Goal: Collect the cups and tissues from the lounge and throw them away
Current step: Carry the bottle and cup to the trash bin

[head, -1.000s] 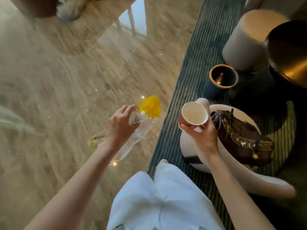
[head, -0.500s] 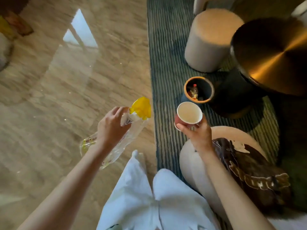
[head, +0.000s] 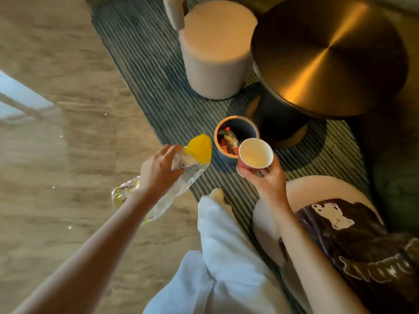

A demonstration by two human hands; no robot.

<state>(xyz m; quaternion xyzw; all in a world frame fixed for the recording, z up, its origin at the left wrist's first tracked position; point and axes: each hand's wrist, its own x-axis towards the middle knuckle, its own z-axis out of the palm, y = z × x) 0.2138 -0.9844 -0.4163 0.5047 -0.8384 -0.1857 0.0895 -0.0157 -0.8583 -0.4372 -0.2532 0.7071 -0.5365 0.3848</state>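
Observation:
My right hand [head: 269, 180] holds a paper cup [head: 255, 155], red outside and white inside, upright and empty as far as I can see. It hangs just right of a small round bin [head: 249, 126] with an orange rim, which stands on the striped rug and holds a bottle and other rubbish. My left hand [head: 158, 171] grips a crumpled clear plastic wrapper [head: 181, 180] with a yellow piece [head: 200, 149] at its top end, just left of the bin.
A beige round stool [head: 215, 55] and a dark round metal side table [head: 328, 55] stand behind the bin. A pale seat [head: 267, 225] with a brown printed bag [head: 362, 241] sits at my right. Polished stone floor [head: 56, 155] spreads left of the rug [head: 147, 53].
The view has swung toward the bin, which now lies right between my hands. Both hands have come closer to it, still holding the cup and the wrapper.

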